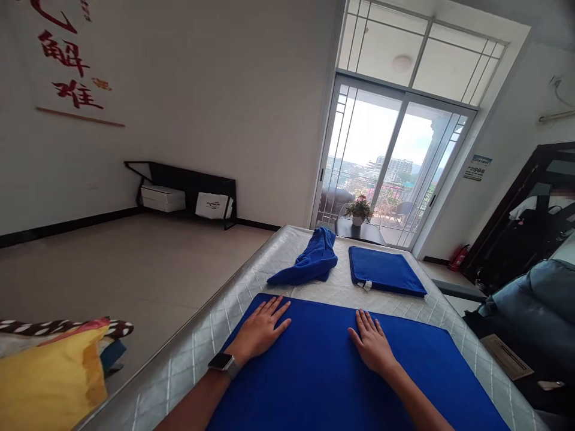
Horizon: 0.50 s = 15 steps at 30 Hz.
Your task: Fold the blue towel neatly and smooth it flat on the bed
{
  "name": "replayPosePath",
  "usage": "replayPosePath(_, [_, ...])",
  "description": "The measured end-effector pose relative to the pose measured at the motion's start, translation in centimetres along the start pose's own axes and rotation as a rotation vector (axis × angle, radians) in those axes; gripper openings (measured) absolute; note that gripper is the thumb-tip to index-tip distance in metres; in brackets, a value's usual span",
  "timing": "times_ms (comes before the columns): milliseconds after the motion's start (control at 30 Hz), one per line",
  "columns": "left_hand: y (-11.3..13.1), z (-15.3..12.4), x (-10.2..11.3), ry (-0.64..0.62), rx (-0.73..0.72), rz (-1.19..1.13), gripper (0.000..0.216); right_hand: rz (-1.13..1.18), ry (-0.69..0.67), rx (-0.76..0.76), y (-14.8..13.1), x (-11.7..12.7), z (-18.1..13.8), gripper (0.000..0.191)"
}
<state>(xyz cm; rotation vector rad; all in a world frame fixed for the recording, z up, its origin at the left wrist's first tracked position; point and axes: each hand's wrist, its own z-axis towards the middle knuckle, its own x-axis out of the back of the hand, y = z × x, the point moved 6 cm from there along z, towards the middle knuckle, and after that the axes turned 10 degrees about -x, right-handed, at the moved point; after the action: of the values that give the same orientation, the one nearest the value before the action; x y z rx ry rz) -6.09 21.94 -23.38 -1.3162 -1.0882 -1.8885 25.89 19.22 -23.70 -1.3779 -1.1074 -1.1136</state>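
A large blue towel is spread flat on a quilted grey mattress. My left hand lies palm down on the towel's far left part, fingers stretched and apart, with a smartwatch on the wrist. My right hand rests flat on the towel's far right part, fingers extended. Neither hand holds anything. Beyond them, a crumpled blue towel lies on the mattress, and a neatly folded blue towel sits to its right.
A yellow and patterned bundle of fabric is at the lower left. A black bench with white boxes stands by the far wall. Glass balcony doors and a potted plant are ahead. Dark furniture and grey bedding crowd the right.
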Motion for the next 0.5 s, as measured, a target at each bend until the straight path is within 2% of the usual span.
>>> replayPosePath(167, [-0.3,0.2,-0.4,0.013,-0.006,0.016,0.064,-0.063,0.151,-0.171,15.6,1.8,-1.0,0.071])
replayPosePath(267, [-0.6,0.3,-0.7,0.01,-0.003,0.031,0.063,-0.099,0.262,-0.181,22.6,2.9,-2.4,0.064])
replayPosePath(367, [-0.8,0.5,-0.9,0.015,-0.01,0.048,0.062,-0.104,0.276,-0.222,26.0,2.7,-2.8,0.068])
replayPosePath(500, [-0.8,0.5,-1.0,0.013,-0.012,0.066,0.062,-0.114,0.229,-0.377,28.0,1.2,-1.7,0.075])
